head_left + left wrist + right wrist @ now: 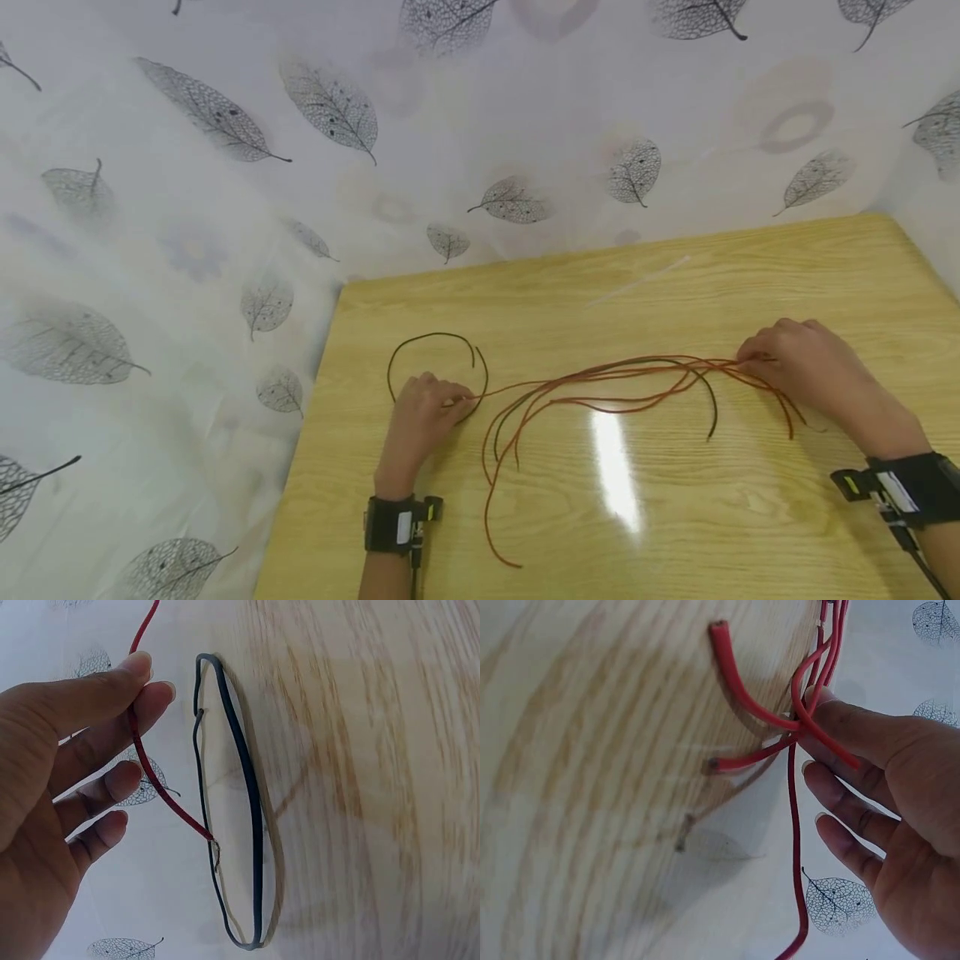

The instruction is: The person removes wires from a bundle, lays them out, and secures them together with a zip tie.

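Note:
My left hand [427, 412] pinches one red wire [171, 801] between thumb and index finger, close to its end, where bare strands stick out. Right behind that end lies a black wire [437, 334] bent into a loop on the table. At the right, my right hand [817, 371] pinches a bunch of red wires [739, 691] between thumb and fingertips, their cut ends poking out past the fingers. From there the red wires [600, 373] run loosely leftward across the table. A dark wire [715, 408] curves among them.
The wood-grain table [555, 508] carries a bright light reflection [615, 475]. A thin whitish strip [641, 279] lies toward the back edge. Leaf-patterned covering [525, 125] rises behind the table and along its left side. Each wrist wears a black strap [390, 525] with a cable.

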Motion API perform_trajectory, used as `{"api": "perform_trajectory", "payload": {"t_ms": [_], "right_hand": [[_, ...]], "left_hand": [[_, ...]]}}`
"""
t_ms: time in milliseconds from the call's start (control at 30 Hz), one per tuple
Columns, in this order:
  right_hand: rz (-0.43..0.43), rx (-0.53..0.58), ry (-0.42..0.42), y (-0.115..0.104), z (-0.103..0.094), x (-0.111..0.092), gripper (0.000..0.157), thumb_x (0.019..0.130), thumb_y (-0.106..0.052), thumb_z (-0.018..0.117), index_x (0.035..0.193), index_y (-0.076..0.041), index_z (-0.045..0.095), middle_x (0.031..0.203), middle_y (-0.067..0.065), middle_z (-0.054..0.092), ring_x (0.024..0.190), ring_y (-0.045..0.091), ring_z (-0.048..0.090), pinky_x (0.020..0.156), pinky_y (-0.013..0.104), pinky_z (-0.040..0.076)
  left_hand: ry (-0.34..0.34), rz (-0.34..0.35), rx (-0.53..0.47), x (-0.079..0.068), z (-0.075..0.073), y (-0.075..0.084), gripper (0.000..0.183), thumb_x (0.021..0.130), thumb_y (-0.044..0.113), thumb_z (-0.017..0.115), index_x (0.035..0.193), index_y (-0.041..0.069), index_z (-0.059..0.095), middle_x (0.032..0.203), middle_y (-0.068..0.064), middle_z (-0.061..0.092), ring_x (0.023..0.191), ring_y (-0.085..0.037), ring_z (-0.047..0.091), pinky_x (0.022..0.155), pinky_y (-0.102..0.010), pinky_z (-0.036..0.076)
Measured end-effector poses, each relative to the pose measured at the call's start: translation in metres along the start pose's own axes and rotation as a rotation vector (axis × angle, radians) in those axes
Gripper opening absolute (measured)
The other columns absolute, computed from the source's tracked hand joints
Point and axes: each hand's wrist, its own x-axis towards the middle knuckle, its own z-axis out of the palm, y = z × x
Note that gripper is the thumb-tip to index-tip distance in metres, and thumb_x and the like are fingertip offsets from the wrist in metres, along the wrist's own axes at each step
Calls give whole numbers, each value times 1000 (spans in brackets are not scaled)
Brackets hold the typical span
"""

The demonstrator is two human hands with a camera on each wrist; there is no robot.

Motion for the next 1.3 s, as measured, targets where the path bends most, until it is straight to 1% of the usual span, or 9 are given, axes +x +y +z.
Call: {"api": "perform_trajectory", "payload": {"t_ms": [233, 400, 533, 767, 900, 1033, 1100, 1133, 1300], "right_hand": [[-28, 1, -5, -4, -1, 4, 13, 70, -20, 84, 82, -17, 78, 74, -1, 69, 65, 20, 57, 55, 43, 46], [-21, 26, -44, -8, -3, 6, 13, 73, -20, 83, 85, -18, 78, 77, 0, 69, 67, 21, 59, 55, 43, 48], [-28, 37, -47, -10, -3, 8, 12, 73, -19, 83, 84, -18, 78, 77, 0, 69, 68, 21, 59, 55, 42, 48], [-20, 84, -35, -28, -12, 18, 11, 79, -23, 80, 88, -18, 77, 82, -1, 70, 73, 21, 60, 59, 41, 49], [-68, 98, -15, -51, -19, 36, 9, 79, -22, 79, 88, -19, 77, 84, -2, 70, 76, 22, 61, 64, 42, 50], [-199, 107, -6, -79, -18, 63, 8, 79, -20, 79, 87, -17, 77, 85, -1, 71, 78, 22, 62, 70, 43, 51], [-275, 110, 6, -96, -14, 78, 8, 78, -19, 80, 86, -16, 77, 84, -1, 71, 78, 20, 61, 71, 42, 51], [-320, 110, 17, -106, -11, 86, 8, 78, -18, 80, 85, -15, 78, 83, -1, 71, 76, 20, 61, 71, 42, 51], [-487, 109, 29, -170, 3, 121, 10, 80, -18, 79, 89, -15, 77, 86, -2, 72, 78, 17, 59, 69, 37, 50]], "left_hand": [[-44, 14, -8, -2, -4, 4, 6, 78, 28, 81, 83, 24, 80, 69, 14, 71, 59, -9, 42, 59, -29, 32], [-105, -52, -63, -2, -10, 9, 11, 82, 36, 77, 80, 26, 80, 66, 17, 68, 53, -5, 45, 55, -24, 37], [-146, -119, -100, -2, -12, 9, 14, 86, 35, 74, 80, 25, 80, 70, 17, 69, 52, -4, 48, 49, -23, 40], [-160, -199, -91, -4, -6, 4, 8, 81, 25, 80, 83, 18, 75, 84, 7, 70, 81, -14, 61, 69, -33, 52], [-208, -237, -83, -4, -2, 2, 12, 77, 21, 82, 85, 16, 75, 84, 5, 67, 84, -15, 58, 72, -34, 53], [-222, -216, -29, -3, 2, 0, 5, 80, 13, 78, 84, 14, 75, 81, 3, 64, 79, -15, 56, 69, -33, 52], [-210, -196, 8, -2, 4, -1, 4, 82, 10, 75, 83, 13, 75, 80, 2, 64, 78, -16, 56, 70, -33, 52], [-202, -188, 29, -1, 5, -2, 5, 84, 8, 73, 83, 13, 74, 81, 2, 65, 78, -16, 57, 75, -34, 53], [-136, -167, 61, 5, 4, -2, 5, 88, 8, 70, 84, 10, 70, 78, 0, 65, 75, -16, 55, 73, -34, 50]]}}
